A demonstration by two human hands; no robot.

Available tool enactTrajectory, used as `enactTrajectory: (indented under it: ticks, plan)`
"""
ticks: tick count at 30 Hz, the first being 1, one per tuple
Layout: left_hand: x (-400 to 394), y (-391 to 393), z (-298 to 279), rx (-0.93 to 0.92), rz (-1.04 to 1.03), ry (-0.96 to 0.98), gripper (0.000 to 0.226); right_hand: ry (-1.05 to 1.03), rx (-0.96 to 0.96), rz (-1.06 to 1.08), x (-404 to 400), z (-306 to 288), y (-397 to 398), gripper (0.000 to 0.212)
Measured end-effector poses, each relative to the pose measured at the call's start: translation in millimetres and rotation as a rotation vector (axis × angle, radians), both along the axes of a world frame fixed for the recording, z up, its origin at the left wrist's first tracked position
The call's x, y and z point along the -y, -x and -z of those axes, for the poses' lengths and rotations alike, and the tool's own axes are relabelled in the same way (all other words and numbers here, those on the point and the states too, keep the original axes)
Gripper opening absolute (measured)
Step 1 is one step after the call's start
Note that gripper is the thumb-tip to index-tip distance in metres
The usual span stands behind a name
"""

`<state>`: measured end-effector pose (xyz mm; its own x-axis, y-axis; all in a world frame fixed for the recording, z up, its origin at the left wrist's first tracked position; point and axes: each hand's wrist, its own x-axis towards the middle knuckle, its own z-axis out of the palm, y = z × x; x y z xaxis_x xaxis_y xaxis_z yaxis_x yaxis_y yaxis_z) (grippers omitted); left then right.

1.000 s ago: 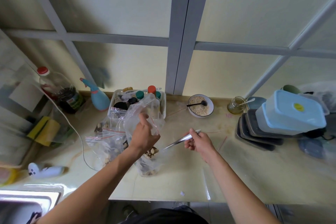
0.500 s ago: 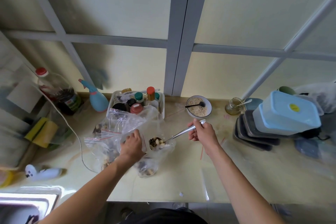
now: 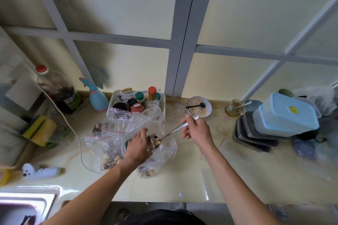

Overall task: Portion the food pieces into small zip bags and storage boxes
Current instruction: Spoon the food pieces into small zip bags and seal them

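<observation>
Both hands are working over a pale countertop (image 3: 182,179). Left hand (image 3: 138,145) is gripping the mouth of a clear plastic bag (image 3: 161,153), while right hand (image 3: 196,129) is pinching the handle of a metal spoon (image 3: 173,130). Its bowl is carrying mixed food pieces (image 3: 154,142) just beside the left fingers. Filled zip bags (image 3: 106,144) are lying to the left; stacked storage boxes (image 3: 285,117) are sitting well apart on the right, under a frosted window.
</observation>
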<state>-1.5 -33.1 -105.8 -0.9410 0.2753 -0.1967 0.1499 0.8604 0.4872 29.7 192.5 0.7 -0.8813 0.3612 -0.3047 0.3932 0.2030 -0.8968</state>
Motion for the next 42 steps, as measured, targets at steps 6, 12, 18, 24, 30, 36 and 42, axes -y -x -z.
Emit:
enactTrajectory:
  ticks: [6, 12, 18, 24, 30, 36, 42]
  plan:
    - [-0.8, -0.2, 3.4, 0.003, -0.113, -0.197, 0.058, -0.07, -0.154, -0.316, 26.1, -30.1, -9.1, 0.022]
    - [4.7, 7.9, 8.6, 0.064, -0.193, -0.39, 0.04, -0.225, -0.176, -0.683, 37.0, -56.2, -17.0, 0.015]
    - [4.6, 3.1, -5.6, -0.04, -0.124, -0.463, 0.023, -0.237, -0.267, -0.614, 33.4, -62.7, -15.2, 0.015]
    - [8.9, 2.3, -9.1, -0.042, -0.146, -0.496, 0.04, -0.21, -0.263, -0.642, 26.4, -69.1, -7.6, 0.016]
    - [15.2, 7.2, -7.7, 0.019, -0.136, -0.534, 0.067, -0.136, -0.235, -0.718, 14.6, -74.9, 0.5, 0.017]
    - [16.5, 7.5, -9.4, -0.028, -0.198, -0.492, 0.047, -0.128, -0.372, -0.602, 14.4, -70.9, 5.0, 0.017]
    - [13.7, 6.4, -27.1, -0.144, -0.525, -0.435, 0.037, -0.253, -0.598, -0.215, 17.2, -52.8, -2.3, 0.027]
